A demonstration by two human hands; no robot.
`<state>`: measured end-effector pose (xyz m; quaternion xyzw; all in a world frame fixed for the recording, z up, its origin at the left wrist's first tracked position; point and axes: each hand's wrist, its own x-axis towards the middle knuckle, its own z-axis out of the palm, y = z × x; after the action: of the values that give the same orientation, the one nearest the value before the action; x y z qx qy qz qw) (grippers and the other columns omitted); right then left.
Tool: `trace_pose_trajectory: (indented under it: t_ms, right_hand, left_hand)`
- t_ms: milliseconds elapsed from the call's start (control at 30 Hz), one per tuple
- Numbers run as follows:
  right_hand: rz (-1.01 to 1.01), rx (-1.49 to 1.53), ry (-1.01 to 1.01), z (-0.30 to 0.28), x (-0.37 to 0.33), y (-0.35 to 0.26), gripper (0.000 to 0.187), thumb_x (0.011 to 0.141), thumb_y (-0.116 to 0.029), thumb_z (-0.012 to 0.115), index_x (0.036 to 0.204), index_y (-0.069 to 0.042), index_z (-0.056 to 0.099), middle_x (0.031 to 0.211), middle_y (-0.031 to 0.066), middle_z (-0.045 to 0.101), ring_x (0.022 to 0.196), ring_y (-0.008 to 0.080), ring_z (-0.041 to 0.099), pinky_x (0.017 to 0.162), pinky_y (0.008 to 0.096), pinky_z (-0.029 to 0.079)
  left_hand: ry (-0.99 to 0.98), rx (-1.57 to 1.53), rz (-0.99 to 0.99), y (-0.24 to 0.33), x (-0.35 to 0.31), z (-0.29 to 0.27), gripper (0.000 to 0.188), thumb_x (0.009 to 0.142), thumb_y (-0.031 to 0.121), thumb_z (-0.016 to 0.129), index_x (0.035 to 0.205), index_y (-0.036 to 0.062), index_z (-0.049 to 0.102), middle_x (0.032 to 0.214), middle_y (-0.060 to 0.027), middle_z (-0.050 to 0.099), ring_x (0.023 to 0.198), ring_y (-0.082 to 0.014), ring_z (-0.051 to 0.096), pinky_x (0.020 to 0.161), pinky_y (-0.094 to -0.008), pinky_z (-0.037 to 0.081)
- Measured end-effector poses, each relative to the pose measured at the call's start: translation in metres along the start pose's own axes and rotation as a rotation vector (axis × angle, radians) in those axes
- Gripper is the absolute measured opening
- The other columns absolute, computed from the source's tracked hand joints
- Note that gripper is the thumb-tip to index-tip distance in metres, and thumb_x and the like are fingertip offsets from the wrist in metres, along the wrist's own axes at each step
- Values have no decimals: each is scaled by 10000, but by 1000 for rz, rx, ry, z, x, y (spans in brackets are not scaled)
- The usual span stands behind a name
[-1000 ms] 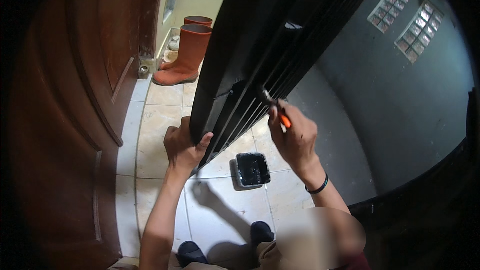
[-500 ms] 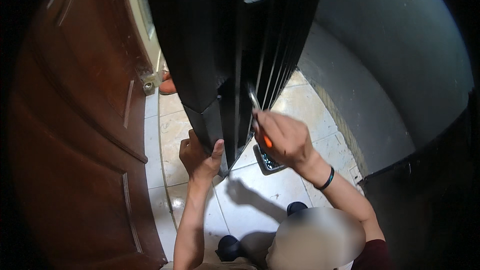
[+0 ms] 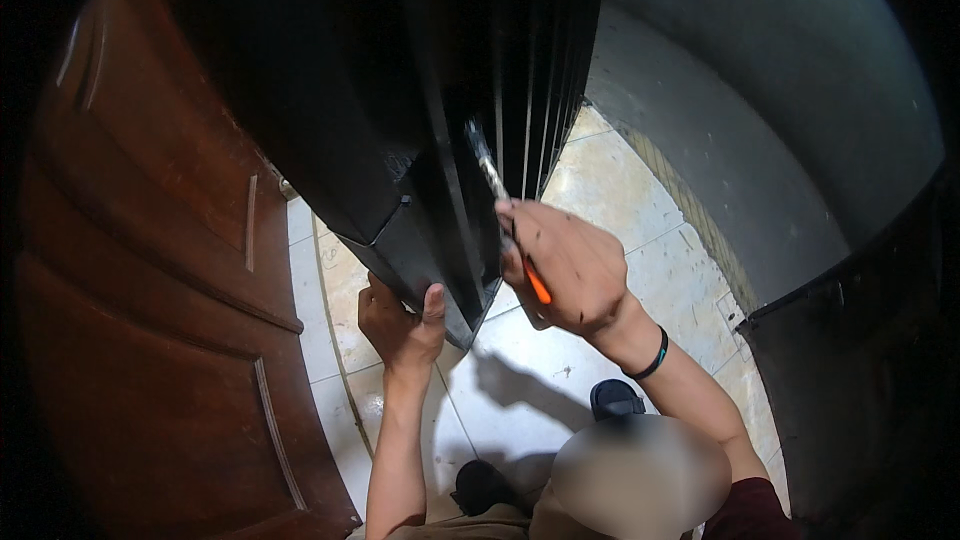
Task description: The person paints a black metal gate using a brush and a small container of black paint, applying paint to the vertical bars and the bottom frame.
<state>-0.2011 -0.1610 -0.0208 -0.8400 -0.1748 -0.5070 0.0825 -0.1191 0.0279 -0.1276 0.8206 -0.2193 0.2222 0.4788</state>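
Observation:
A tall black gate (image 3: 290, 90) with vertical bars stands in front of me, its narrow edge turned my way. My left hand (image 3: 402, 325) grips the gate's lower end, thumb on the near face and fingers round the left side. Pinched in my right hand (image 3: 570, 265) is a slim paintbrush (image 3: 487, 162) with an orange handle end. Its dark, wet-looking bristles reach in beside the gate's bars; whether they touch the metal I cannot tell. Small dark specks dot the back of my right hand.
A brown panelled wooden door (image 3: 180, 310) stands close on the left. To the right rises a grey wall (image 3: 760, 70), with a dark panel (image 3: 860, 380) below it. Pale tiles (image 3: 530, 350) cover the floor, where my dark shoes (image 3: 615, 400) stand.
In my view the gate has shifted left and tilted more. The brush tip has moved up and left, its bristles now plainer. A dark paint tray below my right hand no longer shows.

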Motion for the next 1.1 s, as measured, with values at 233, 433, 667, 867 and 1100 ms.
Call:
trace_pose_trajectory:
  t_ms: [233,433,667,867,1100]
  right_hand:
    - [95,26,-156,18,-57,6,290,868,-21,709,1122,105,646,982,217,715,821,326,731,715,367,613]
    - [86,47,-44,-4,-26,-8,267,880,-41,706,1103,98,661,1024,220,720,907,334,740,788,380,618]
    - [48,-81,-171,23,-59,4,303,895,-65,698,1142,104,647,1011,218,707,907,334,726,847,378,607]
    - [134,42,-280,20,-75,-3,227,901,-59,700,1063,88,644,993,207,708,862,300,732,770,361,614]
    - [-135,-108,-24,-39,57,20,232,906,-140,734,1028,51,690,877,158,713,762,262,728,675,316,604]
  left_hand:
    - [-20,11,55,0,0,4,709,955,656,537,1206,-6,572,921,-174,694,836,-313,673,749,-402,513]
    - [-26,31,45,-3,1,-1,702,969,636,531,1216,-21,570,1010,-199,688,904,-328,675,786,-393,518]
    - [65,-71,64,-1,-3,9,712,911,688,574,1099,2,591,848,-164,666,772,-347,607,711,-446,476]
    - [20,-48,11,-8,-3,9,735,898,701,571,1137,6,581,847,-164,670,799,-358,622,740,-451,487]
    - [38,32,38,-12,1,5,737,884,722,569,1081,11,574,806,-171,660,770,-391,610,728,-474,493]
